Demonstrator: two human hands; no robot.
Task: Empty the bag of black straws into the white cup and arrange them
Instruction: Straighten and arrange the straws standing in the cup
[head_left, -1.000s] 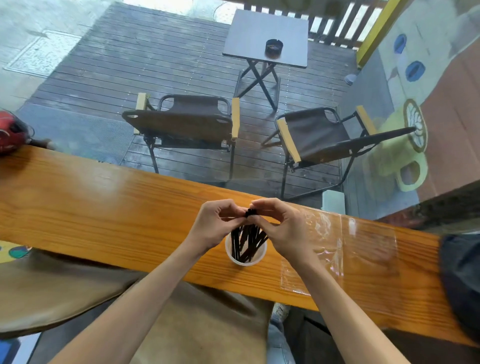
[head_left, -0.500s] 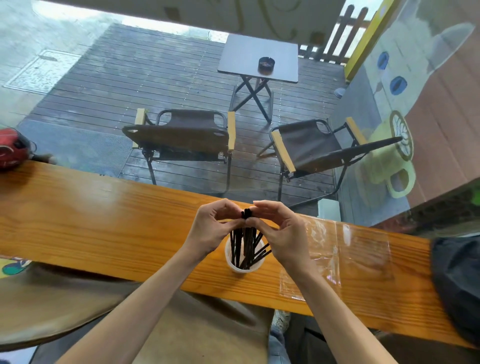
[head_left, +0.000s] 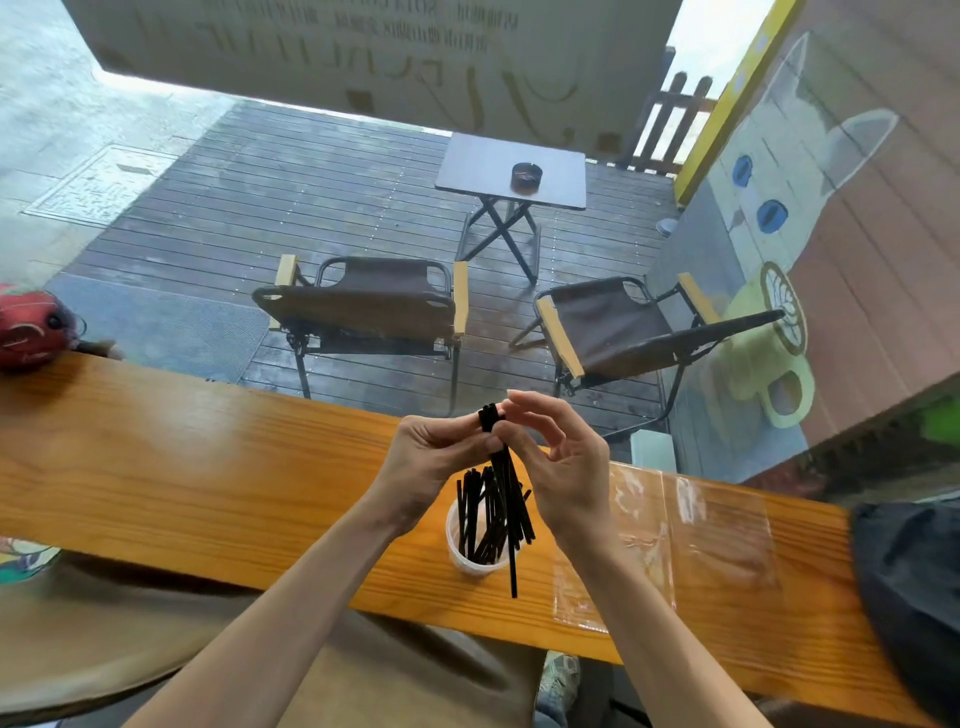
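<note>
A white cup (head_left: 470, 565) stands on the wooden counter (head_left: 208, 467) with several black straws (head_left: 480, 512) leaning in it. My left hand (head_left: 426, 467) pinches the top of a small bundle of black straws (head_left: 501, 467) above the cup. The longest straw in the bundle hangs down past the cup's front rim. My right hand (head_left: 563, 460) is right beside the bundle. Its fingers are loosely spread, and its fingertips are at the straw tops. The empty clear plastic bag (head_left: 675, 540) lies flat on the counter right of the cup.
A red round object (head_left: 31, 327) sits at the counter's far left end. A dark bag (head_left: 909, 597) lies on its right end. Beyond the glass there are two folding chairs (head_left: 363, 306) and a small table (head_left: 511, 171) on a wooden deck.
Both hands rose above the cup, lifting a few straws up out of it. My right hand's fingers loosened from the pinch. The camera tilted upward.
</note>
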